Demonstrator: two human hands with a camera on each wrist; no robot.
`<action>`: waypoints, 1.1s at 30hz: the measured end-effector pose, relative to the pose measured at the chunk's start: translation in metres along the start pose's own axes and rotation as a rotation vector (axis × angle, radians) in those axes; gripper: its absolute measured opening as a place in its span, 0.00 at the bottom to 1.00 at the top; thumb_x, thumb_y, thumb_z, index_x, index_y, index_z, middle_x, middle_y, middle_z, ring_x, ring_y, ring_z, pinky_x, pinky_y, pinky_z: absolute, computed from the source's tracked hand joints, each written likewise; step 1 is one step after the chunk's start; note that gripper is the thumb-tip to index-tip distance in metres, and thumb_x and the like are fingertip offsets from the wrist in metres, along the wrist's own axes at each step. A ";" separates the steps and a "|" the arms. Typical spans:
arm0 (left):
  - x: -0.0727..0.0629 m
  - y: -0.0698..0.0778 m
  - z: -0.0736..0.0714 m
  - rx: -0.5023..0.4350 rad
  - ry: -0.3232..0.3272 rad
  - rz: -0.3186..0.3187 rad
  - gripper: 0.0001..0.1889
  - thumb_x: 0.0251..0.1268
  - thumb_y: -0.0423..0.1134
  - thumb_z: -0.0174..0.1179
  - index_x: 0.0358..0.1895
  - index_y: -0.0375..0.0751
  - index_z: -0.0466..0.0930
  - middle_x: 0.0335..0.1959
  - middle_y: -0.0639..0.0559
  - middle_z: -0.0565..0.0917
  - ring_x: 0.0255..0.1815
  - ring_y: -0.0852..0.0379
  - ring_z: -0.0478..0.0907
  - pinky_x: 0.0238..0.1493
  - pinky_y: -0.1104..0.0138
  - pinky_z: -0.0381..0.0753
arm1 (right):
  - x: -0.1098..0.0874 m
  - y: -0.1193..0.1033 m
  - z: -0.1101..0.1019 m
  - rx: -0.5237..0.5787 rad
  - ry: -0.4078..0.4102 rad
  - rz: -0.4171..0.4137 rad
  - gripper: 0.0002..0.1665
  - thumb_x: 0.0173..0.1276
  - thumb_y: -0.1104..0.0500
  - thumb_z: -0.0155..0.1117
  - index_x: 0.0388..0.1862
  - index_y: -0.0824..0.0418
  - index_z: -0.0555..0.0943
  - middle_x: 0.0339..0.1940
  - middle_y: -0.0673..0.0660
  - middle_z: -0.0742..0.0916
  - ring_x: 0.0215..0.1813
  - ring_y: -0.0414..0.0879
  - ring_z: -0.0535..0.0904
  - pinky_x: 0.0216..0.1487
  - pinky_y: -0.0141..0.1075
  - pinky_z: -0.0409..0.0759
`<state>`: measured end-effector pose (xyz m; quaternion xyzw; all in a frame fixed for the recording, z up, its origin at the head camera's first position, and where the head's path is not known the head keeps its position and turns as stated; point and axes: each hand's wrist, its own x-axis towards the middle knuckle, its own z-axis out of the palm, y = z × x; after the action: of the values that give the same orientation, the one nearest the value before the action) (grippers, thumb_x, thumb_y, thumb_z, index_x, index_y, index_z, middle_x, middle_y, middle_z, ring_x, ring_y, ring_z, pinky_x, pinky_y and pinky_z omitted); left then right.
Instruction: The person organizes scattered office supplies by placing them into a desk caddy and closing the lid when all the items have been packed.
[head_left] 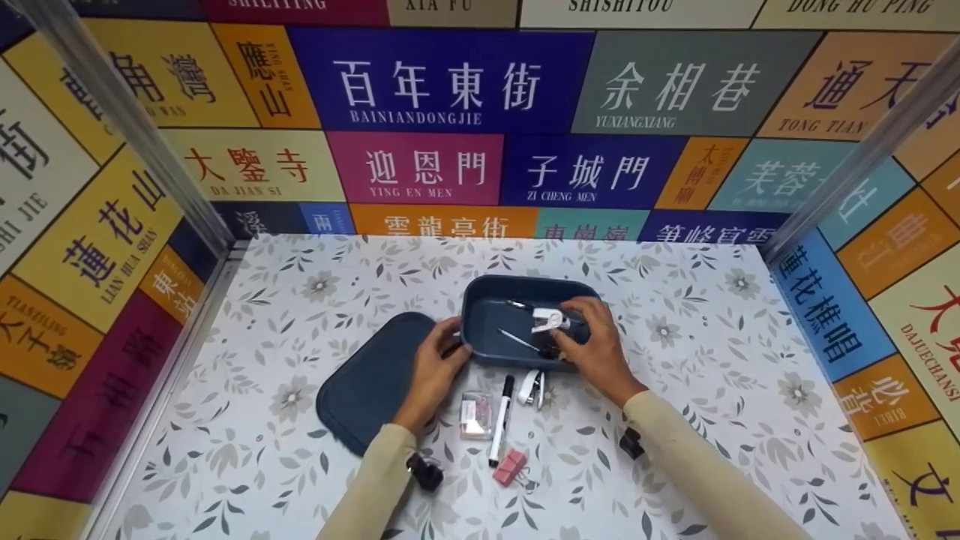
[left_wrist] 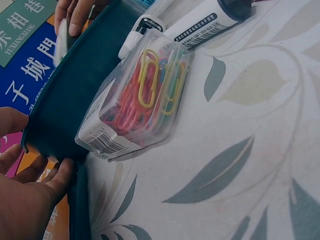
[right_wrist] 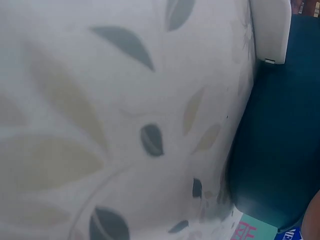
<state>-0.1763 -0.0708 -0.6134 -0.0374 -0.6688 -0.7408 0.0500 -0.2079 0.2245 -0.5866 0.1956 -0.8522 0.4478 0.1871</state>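
Observation:
A dark blue open box [head_left: 480, 341] stands on the table, with thin pen-like items [head_left: 517, 339] inside. My left hand [head_left: 439, 367] holds the box's left end; in the left wrist view, its thumb and fingers [left_wrist: 62, 175] grip the corner. Over the box's right part, my right hand [head_left: 600, 345] pinches a small white object [head_left: 549, 320] whose kind is unclear. In front of the box lie a clear case of colourful paper clips [left_wrist: 145, 95], a white marker with a black cap [head_left: 501, 424], a small white stapler [head_left: 532, 390] and a pink binder clip [head_left: 510, 466].
Left of the box lies its dark blue lid [head_left: 367, 382], partly behind my left hand. A floral cloth [head_left: 660, 465] covers the table. Printed panels [head_left: 442, 82] enclose the back and both sides.

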 end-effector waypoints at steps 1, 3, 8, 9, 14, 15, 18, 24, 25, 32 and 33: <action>0.000 0.000 0.000 0.007 0.000 -0.002 0.28 0.73 0.21 0.65 0.74 0.24 0.74 0.72 0.25 0.77 0.74 0.28 0.77 0.76 0.41 0.74 | 0.001 0.000 0.000 -0.006 0.005 0.004 0.26 0.69 0.66 0.82 0.64 0.65 0.83 0.64 0.59 0.83 0.70 0.53 0.76 0.73 0.41 0.72; 0.000 0.000 0.001 0.024 -0.001 -0.008 0.28 0.73 0.21 0.64 0.75 0.24 0.74 0.72 0.26 0.78 0.74 0.29 0.77 0.75 0.42 0.75 | 0.001 0.000 0.000 -0.011 0.019 0.005 0.26 0.69 0.66 0.81 0.64 0.65 0.83 0.63 0.60 0.83 0.69 0.55 0.76 0.73 0.43 0.72; 0.001 0.001 0.000 0.040 -0.003 -0.023 0.28 0.74 0.22 0.64 0.75 0.26 0.74 0.72 0.28 0.78 0.73 0.32 0.78 0.75 0.47 0.76 | 0.001 -0.001 -0.002 -0.003 0.036 -0.007 0.26 0.69 0.65 0.82 0.63 0.65 0.84 0.63 0.60 0.84 0.68 0.56 0.76 0.73 0.48 0.71; 0.001 0.002 0.000 0.039 -0.003 -0.023 0.28 0.74 0.22 0.64 0.75 0.26 0.74 0.72 0.28 0.78 0.73 0.32 0.78 0.75 0.47 0.76 | 0.001 -0.001 -0.003 -0.002 0.040 -0.008 0.26 0.68 0.65 0.82 0.63 0.65 0.84 0.63 0.60 0.84 0.69 0.56 0.76 0.73 0.50 0.70; 0.001 0.000 -0.001 0.037 -0.007 -0.009 0.28 0.73 0.22 0.65 0.75 0.26 0.75 0.72 0.26 0.78 0.73 0.30 0.78 0.76 0.45 0.75 | 0.000 -0.002 -0.005 0.016 0.057 -0.005 0.26 0.67 0.67 0.83 0.62 0.68 0.84 0.62 0.60 0.85 0.69 0.56 0.77 0.74 0.46 0.68; 0.001 0.000 -0.001 0.034 -0.007 -0.007 0.28 0.73 0.22 0.65 0.74 0.25 0.75 0.72 0.26 0.78 0.73 0.30 0.78 0.76 0.44 0.75 | 0.000 -0.002 -0.006 0.021 0.057 -0.006 0.27 0.67 0.67 0.83 0.62 0.69 0.84 0.62 0.61 0.85 0.69 0.56 0.77 0.75 0.43 0.69; 0.001 -0.001 -0.001 0.025 -0.004 -0.001 0.28 0.72 0.21 0.64 0.74 0.24 0.74 0.72 0.25 0.78 0.73 0.28 0.78 0.76 0.43 0.75 | -0.002 -0.003 -0.007 0.034 0.055 -0.006 0.26 0.67 0.68 0.82 0.62 0.69 0.84 0.62 0.61 0.85 0.69 0.56 0.77 0.74 0.35 0.69; 0.001 -0.003 -0.001 0.020 0.000 0.006 0.27 0.72 0.20 0.64 0.74 0.23 0.74 0.72 0.24 0.77 0.73 0.27 0.77 0.77 0.42 0.74 | -0.004 -0.004 -0.007 0.042 0.052 -0.017 0.27 0.65 0.71 0.83 0.62 0.67 0.85 0.61 0.60 0.85 0.67 0.55 0.78 0.71 0.33 0.70; 0.001 -0.003 -0.001 0.022 0.000 0.006 0.27 0.72 0.20 0.64 0.74 0.23 0.74 0.72 0.24 0.77 0.73 0.27 0.77 0.77 0.42 0.74 | -0.005 -0.003 -0.007 0.041 0.054 -0.023 0.27 0.65 0.70 0.83 0.61 0.67 0.85 0.61 0.60 0.86 0.67 0.55 0.79 0.71 0.34 0.70; 0.001 -0.001 -0.002 0.024 -0.012 -0.004 0.28 0.74 0.21 0.64 0.75 0.25 0.74 0.72 0.25 0.77 0.74 0.28 0.76 0.77 0.43 0.74 | -0.011 -0.006 -0.008 0.065 0.046 -0.055 0.26 0.66 0.66 0.84 0.62 0.63 0.85 0.61 0.58 0.86 0.67 0.54 0.78 0.73 0.31 0.69; 0.000 -0.001 -0.002 0.027 -0.016 -0.008 0.28 0.75 0.22 0.64 0.76 0.25 0.73 0.73 0.25 0.77 0.75 0.29 0.76 0.77 0.43 0.74 | -0.012 -0.007 -0.009 0.070 0.042 -0.062 0.26 0.67 0.66 0.83 0.62 0.62 0.85 0.61 0.58 0.86 0.68 0.53 0.78 0.73 0.30 0.69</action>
<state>-0.1767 -0.0725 -0.6143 -0.0398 -0.6794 -0.7315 0.0422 -0.1924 0.2300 -0.5832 0.2189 -0.8254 0.4754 0.2117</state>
